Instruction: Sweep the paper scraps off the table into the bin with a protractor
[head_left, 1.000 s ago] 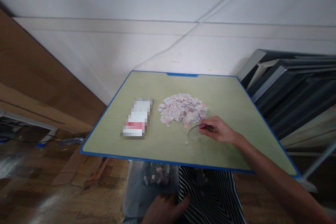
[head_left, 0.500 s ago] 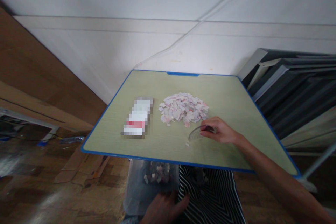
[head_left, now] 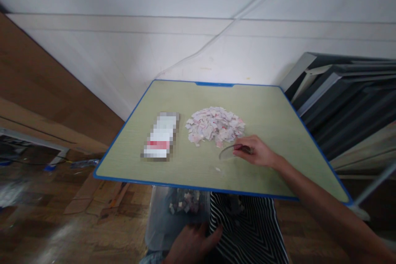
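Note:
My right hand (head_left: pixel 255 151) is closed on the dark handle of a magnifying glass (head_left: pixel 227 151). Its round clear lens is tilted nearly edge-on above the table, just in front of a heap of paper scraps (head_left: pixel 215 124). A small loose scrap (head_left: pixel 218 169) lies below the lens, nearer the table's front edge. Down at my lap, my left hand (head_left: pixel 193 241) rests by a clear plastic box (head_left: pixel 157 222), thumb apart from the fingers and nothing seen in it. More scraps (head_left: pixel 186 202) lie inside that box, partly under the table edge.
A phone-like slab (head_left: pixel 161 136), blurred out, lies left of the heap on the blue-edged table (head_left: pixel 262 103). Dark folded panels (head_left: pixel 355 107) lean at the right. A brown board (head_left: pixel 46 78) stands at the left, and a white wall (head_left: pixel 123 53) is behind.
The lens has tipped from a broad oval to a thin arc, with my right hand still holding it. The whole view has shifted slightly. My left hand stays low by the box.

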Motion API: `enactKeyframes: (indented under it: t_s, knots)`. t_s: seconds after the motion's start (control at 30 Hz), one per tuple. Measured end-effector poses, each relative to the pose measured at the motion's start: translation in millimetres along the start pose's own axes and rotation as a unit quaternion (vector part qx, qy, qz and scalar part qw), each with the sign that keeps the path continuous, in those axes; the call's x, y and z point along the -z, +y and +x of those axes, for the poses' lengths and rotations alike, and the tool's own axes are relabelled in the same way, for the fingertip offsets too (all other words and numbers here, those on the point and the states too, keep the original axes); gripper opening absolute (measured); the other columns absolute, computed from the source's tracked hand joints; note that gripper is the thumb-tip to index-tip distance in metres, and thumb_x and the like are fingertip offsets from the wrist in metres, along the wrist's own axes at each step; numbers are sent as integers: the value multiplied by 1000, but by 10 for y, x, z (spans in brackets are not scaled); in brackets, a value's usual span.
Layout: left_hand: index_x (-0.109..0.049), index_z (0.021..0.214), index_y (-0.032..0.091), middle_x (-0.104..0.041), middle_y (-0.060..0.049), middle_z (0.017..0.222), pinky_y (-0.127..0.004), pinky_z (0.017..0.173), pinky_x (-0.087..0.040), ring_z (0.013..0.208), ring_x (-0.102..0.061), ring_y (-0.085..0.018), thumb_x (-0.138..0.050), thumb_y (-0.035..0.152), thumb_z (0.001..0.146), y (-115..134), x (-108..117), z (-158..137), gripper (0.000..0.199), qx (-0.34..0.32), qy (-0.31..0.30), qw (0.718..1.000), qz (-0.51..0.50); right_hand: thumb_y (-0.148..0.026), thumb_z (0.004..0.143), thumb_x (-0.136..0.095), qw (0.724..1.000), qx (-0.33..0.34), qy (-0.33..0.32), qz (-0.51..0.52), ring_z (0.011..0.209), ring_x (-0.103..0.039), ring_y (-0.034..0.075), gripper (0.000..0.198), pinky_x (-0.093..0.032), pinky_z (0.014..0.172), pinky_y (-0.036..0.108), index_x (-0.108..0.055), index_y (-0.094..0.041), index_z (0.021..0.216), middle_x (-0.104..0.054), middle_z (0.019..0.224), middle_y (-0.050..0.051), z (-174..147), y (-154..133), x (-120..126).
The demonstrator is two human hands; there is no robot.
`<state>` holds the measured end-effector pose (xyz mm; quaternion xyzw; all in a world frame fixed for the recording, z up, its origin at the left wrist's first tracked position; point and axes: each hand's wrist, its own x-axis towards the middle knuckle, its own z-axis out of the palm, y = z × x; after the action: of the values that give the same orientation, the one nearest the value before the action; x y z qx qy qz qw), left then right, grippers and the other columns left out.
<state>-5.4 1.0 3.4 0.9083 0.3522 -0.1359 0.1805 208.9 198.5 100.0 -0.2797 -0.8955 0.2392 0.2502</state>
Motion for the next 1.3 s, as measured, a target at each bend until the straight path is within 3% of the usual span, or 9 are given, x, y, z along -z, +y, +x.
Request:
enactKeyframes:
  t_s: [0.2,0.4,0.57,0.8,0.87,0.97,1.07,1.2,1.3]
  knots:
    - [-23,131,25,-62,-9,96,-28,56,-53,70,-63,-20,-49,10,83,2,-6,-9,56,-3,-1,1000,10,-26,82,-48,998,21,-56,29,45,-41,6,22,-32,45,19,-52,-15,63,-45,50,-4,14,-52,-39]
    - [-24,130,24,-63,-8,95,-29,58,-54,73,-63,-20,-50,9,82,3,26,-4,57,-5,13,1000,2,-21,80,-49,999,-2,28,-40,47,-44,7,14,-32,46,19,-53,-15,68,-54,56,0,16,13,-53]
    - [-23,130,23,-62,-8,96,-26,57,-53,72,-63,-19,-49,9,83,-6,-11,-8,56,-9,22,1000,12,-21,80,-48,999,-33,17,-22,45,-43,7,14,-32,45,18,-51,-15,68,-51,54,-2,29,10,-34]
    - [-25,129,24,-62,-6,94,-23,58,-51,72,-61,-17,-48,10,83,-6,-66,-6,54,-4,28,999,23,-21,82,-47,996,35,6,-88,52,-47,9,15,-33,49,21,-54,-14,71,-56,59,2,0,-7,-27]
    - [-25,129,23,-62,-6,93,-23,58,-50,73,-61,-17,-47,9,82,-10,-80,-4,54,-1,35,999,15,-23,82,-49,997,23,17,-69,50,-46,9,15,-33,48,20,-55,-14,71,-55,58,1,-11,23,13]
    - [-25,129,23,-62,-6,93,-24,60,-50,74,-61,-18,-47,6,81,-16,-91,-1,56,0,45,999,6,-24,80,-51,998,-50,32,-19,48,-45,8,16,-34,46,20,-55,-15,68,-53,56,0,-13,85,108]
    - [-23,130,24,-62,-8,95,-25,60,-51,74,-61,-19,-47,5,80,-16,-76,-1,59,0,26,1000,4,-27,79,-53,996,-88,-26,15,51,-46,9,21,-36,49,21,-54,-15,62,-52,55,-1,6,104,157]
    - [-19,132,25,-61,-9,99,-27,61,-51,76,-61,-20,-46,5,80,-9,-36,-2,62,6,12,1000,-4,-28,80,-51,991,-43,-123,41,53,-47,10,23,-37,51,23,-56,-15,62,-53,57,0,49,15,99]
    - [-19,132,26,-61,-10,98,-28,61,-52,75,-62,-20,-46,6,82,-9,-9,-3,60,11,6,1000,2,-29,80,-50,991,-66,-104,48,53,-46,9,23,-37,51,22,-56,-15,63,-53,57,0,35,-45,82]
